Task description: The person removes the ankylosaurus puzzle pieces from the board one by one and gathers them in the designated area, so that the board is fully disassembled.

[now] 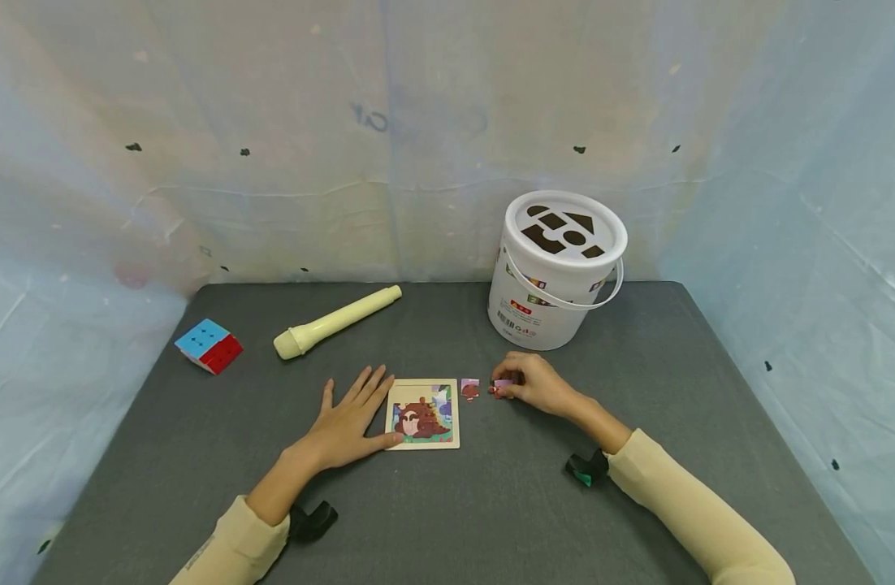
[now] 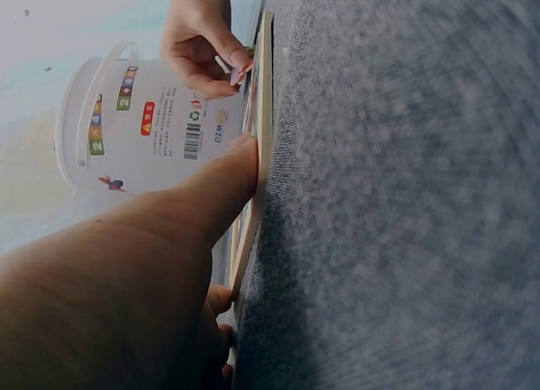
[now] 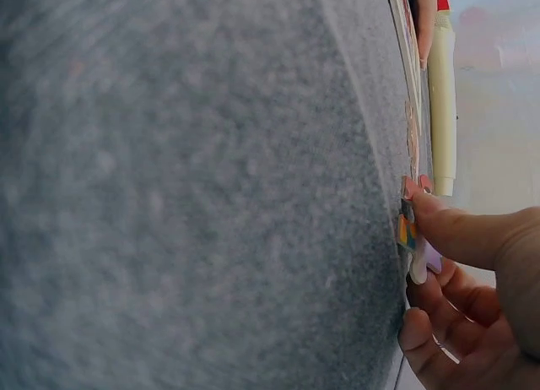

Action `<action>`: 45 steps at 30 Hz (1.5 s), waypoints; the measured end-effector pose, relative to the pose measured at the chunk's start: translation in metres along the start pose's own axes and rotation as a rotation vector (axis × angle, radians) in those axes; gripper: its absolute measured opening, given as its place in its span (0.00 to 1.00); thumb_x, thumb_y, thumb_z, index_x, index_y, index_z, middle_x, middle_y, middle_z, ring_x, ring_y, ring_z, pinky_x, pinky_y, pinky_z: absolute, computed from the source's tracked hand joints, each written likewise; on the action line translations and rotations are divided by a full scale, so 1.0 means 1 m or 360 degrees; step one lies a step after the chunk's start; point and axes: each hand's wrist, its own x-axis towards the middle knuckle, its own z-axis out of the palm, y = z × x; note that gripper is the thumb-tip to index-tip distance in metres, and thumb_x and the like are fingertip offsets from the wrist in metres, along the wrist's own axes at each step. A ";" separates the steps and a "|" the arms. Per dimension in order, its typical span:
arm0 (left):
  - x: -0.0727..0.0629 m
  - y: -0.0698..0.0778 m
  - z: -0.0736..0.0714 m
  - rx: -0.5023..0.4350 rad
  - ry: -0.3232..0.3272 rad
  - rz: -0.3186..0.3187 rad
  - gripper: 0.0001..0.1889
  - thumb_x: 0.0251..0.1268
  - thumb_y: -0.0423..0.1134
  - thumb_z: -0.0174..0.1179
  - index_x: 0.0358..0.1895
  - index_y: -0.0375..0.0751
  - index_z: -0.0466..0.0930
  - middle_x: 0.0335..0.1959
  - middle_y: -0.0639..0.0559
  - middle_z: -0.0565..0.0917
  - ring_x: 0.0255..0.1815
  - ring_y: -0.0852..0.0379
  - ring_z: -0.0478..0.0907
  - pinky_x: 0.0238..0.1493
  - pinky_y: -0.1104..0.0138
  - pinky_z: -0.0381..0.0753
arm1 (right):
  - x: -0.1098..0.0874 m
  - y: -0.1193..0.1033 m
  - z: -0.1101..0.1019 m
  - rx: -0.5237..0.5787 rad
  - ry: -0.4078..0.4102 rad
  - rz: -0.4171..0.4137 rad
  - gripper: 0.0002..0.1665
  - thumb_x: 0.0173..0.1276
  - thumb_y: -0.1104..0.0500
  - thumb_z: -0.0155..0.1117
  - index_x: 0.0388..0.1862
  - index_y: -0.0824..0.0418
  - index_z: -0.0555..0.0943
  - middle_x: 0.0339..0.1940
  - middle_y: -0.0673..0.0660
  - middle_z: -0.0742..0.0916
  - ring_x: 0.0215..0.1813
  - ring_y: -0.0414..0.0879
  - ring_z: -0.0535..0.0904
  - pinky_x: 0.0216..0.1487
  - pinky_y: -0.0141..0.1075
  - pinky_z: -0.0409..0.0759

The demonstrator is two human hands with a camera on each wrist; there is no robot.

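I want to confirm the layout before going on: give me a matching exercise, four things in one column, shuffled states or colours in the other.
1. left hand
2. right hand
3. shape-sorter bucket
4. puzzle cube

A. light blue and red faces showing
B. pinching a jigsaw piece
C. white, upright, with shaped openings in its lid
D. fingers spread, touching the jigsaw board

Pairs: 1-D, 2-B, 3-C, 4-A
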 end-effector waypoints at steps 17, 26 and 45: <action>0.003 -0.004 0.003 0.0035 -0.0078 -0.0056 0.52 0.63 0.77 0.48 0.82 0.48 0.45 0.82 0.48 0.45 0.82 0.46 0.38 0.67 0.30 0.26 | 0.000 0.003 0.004 -0.0055 0.0070 -0.0008 0.11 0.60 0.67 0.75 0.42 0.63 0.86 0.35 0.55 0.84 0.36 0.48 0.79 0.37 0.40 0.77; 0.001 0.000 -0.001 0.0028 -0.0053 -0.0044 0.52 0.63 0.74 0.52 0.81 0.46 0.48 0.82 0.44 0.48 0.81 0.42 0.41 0.66 0.28 0.29 | 0.000 0.002 0.005 -0.0126 0.0062 -0.0004 0.13 0.58 0.67 0.76 0.43 0.64 0.86 0.35 0.55 0.83 0.37 0.49 0.78 0.38 0.38 0.76; 0.000 0.004 -0.004 0.0030 -0.0053 -0.0040 0.51 0.64 0.72 0.54 0.81 0.44 0.49 0.81 0.43 0.49 0.81 0.40 0.42 0.66 0.28 0.31 | 0.062 -0.059 0.038 -0.0177 -0.0316 -0.0175 0.14 0.63 0.64 0.74 0.48 0.62 0.87 0.43 0.57 0.81 0.45 0.49 0.73 0.46 0.39 0.74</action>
